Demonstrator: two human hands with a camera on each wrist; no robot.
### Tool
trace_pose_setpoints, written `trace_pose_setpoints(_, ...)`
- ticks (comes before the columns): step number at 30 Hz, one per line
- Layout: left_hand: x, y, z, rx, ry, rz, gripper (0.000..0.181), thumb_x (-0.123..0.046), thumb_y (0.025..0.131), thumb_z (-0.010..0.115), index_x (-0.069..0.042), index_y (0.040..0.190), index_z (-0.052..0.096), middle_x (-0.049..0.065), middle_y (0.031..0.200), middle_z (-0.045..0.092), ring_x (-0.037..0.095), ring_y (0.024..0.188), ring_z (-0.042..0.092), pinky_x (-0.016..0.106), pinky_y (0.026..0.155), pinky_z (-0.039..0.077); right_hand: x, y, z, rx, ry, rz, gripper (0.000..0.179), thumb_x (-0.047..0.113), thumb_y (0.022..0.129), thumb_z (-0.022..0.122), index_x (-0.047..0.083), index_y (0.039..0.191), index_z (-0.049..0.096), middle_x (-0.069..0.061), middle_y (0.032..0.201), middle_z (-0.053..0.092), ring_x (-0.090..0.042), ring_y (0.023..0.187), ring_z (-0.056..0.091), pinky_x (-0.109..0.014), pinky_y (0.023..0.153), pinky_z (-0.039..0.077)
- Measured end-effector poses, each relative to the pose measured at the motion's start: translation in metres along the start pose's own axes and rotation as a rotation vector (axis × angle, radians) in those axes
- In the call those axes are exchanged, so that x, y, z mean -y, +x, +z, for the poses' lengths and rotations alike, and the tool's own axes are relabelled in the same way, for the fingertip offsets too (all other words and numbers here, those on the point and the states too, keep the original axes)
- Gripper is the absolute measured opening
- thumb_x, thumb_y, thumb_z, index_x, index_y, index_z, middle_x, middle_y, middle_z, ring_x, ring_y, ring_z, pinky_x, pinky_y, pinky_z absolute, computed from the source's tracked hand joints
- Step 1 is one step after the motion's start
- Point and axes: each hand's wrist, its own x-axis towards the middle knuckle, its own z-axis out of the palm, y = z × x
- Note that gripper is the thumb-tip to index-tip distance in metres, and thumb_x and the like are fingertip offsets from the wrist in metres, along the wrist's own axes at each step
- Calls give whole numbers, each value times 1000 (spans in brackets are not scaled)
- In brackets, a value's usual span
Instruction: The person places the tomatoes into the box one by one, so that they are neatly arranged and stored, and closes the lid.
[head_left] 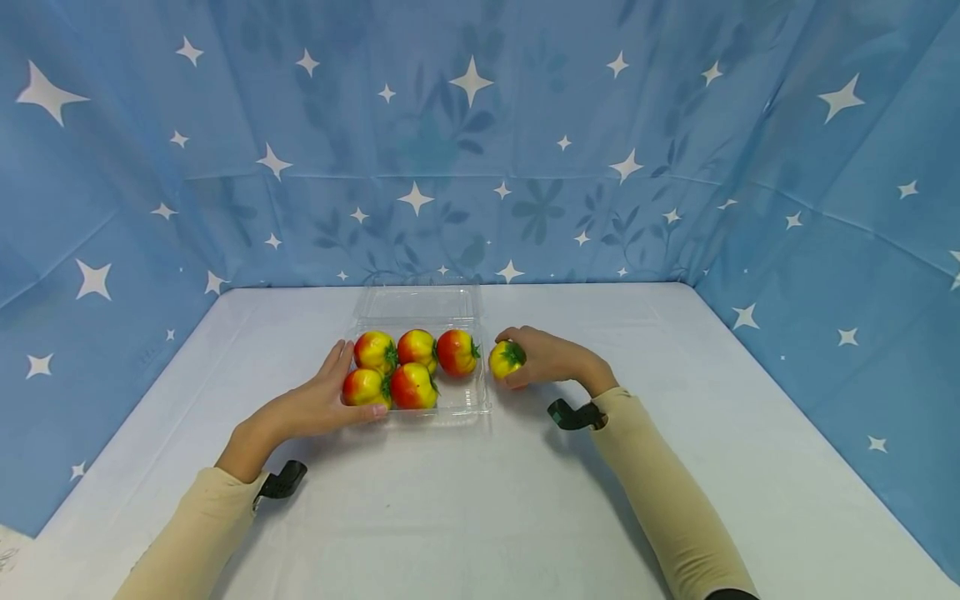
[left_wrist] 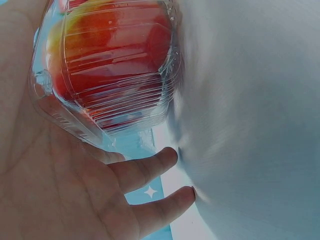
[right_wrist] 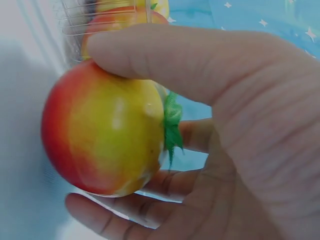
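Observation:
My right hand point(head_left: 551, 357) holds a yellow-and-red tomato point(head_left: 506, 358) just beyond the right side of a clear plastic box point(head_left: 465, 398). In the right wrist view, the thumb lies over this tomato point(right_wrist: 107, 130), fingers curve behind it, and its green leafy top faces the palm. Several similar tomatoes point(head_left: 414, 387) sit inside the box in two rows. At the box's front left corner rests my left hand point(head_left: 318, 407), thumb along the front edge, other fingers extended along the left side. The left wrist view shows the palm beside the ribbed box wall point(left_wrist: 125, 100).
The box's clear lid point(head_left: 417, 302) is folded back toward the rear of the white-covered table point(head_left: 465, 517). Blue curtains point(head_left: 480, 150) with white stars stand behind the table and along both sides. Each wrist carries a small black camera mount point(head_left: 573, 414).

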Motion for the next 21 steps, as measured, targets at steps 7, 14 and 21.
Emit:
trace_pose_setpoints(7, 0, 0, 0, 1, -3, -3, 133, -68, 92, 73, 4, 168, -9, 33, 173, -12, 58, 157, 7, 74, 120, 18, 1, -1, -4, -74, 31, -24, 70, 25, 89, 78, 3, 150, 54, -17, 134, 58, -31, 115, 56, -46, 101, 53)
trace_pose_setpoints(14, -1, -1, -1, 3, -9, -9, 133, -67, 92, 74, 4, 168, -9, 32, 173, -13, 58, 157, 6, 73, 120, 17, -3, -3, -9, -162, 44, -46, 70, 22, 90, 77, 4, 153, 51, -17, 136, 55, -31, 115, 56, -47, 99, 53)
trace_pose_setpoints(21, -2, -1, -2, 2, -6, -7, 133, -68, 92, 74, 4, 168, -9, 33, 173, -12, 58, 157, 7, 73, 120, 17, 1, -7, -16, -249, 68, -86, 71, 16, 89, 77, 3, 153, 49, -19, 141, 53, -33, 118, 53, -49, 98, 53)
